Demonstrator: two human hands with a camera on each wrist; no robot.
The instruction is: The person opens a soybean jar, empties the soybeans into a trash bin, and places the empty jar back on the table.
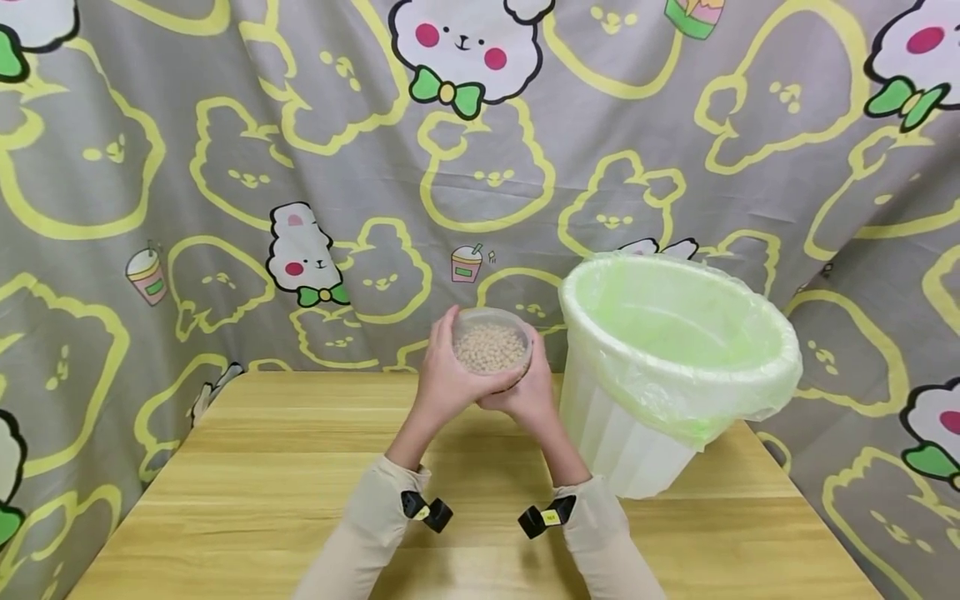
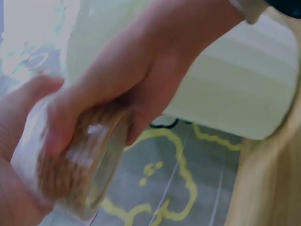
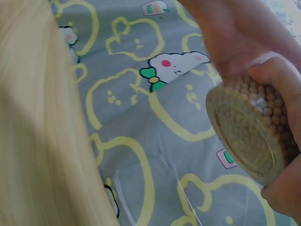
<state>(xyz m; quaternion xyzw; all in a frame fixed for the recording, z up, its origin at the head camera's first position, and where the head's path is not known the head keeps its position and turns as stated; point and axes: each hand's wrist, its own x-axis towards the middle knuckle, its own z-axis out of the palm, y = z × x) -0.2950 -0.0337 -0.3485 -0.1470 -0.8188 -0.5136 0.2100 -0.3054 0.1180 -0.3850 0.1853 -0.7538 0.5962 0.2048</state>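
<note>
A clear, round plastic tub (image 1: pixel 491 315) full of small beige balls (image 1: pixel 491 348), perhaps dried beans, is held up over the far edge of the table. My left hand (image 1: pixel 448 367) grips its left side, thumb across the near side. On the right, my right hand (image 1: pixel 531 387) curls round the side and lower part. Both wrist views show the tub tilted, its flat base (image 3: pixel 244 136) visible in the right wrist view. Whether a lid covers it, I cannot tell.
A white bin (image 1: pixel 622 442) with a pale green plastic liner (image 1: pixel 675 367) over its rim stands to the right on the wooden table (image 1: pixel 247 492). A grey patterned curtain (image 1: pixel 360 183) hangs behind the table and along its sides.
</note>
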